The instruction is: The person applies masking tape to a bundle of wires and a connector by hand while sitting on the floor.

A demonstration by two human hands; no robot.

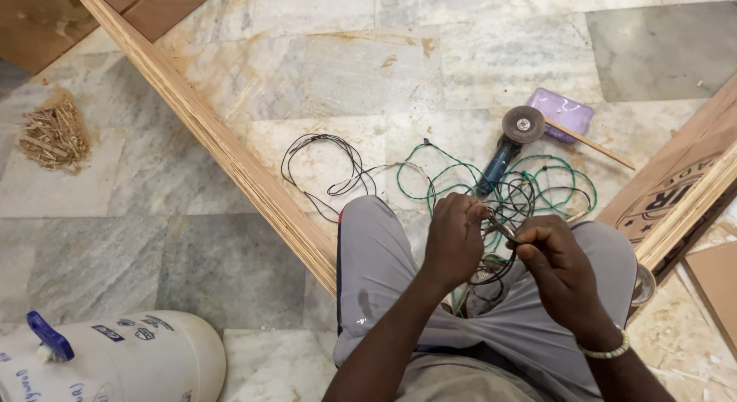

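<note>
Both my hands meet over my lap, between my knees in grey trousers. My left hand (pixel 454 237) pinches the end of a dark cable (pixel 503 227), and my right hand (pixel 554 258) grips the same cable a little to the right. The cable loops down between my legs and runs into a tangle of black and green wires (pixel 537 188) on the floor. An angle grinder (pixel 508 145) with a blue body and a round disc lies just beyond that tangle.
A long plywood board (pixel 223 145) on edge runs diagonally at my left. More plywood (pixel 679 198) leans at the right. A purple flat box (pixel 564 112) and a thin wooden stick (pixel 591 142) lie past the grinder. White plastic container (pixel 127 363) bottom left; wood shavings (pixel 54 133) far left.
</note>
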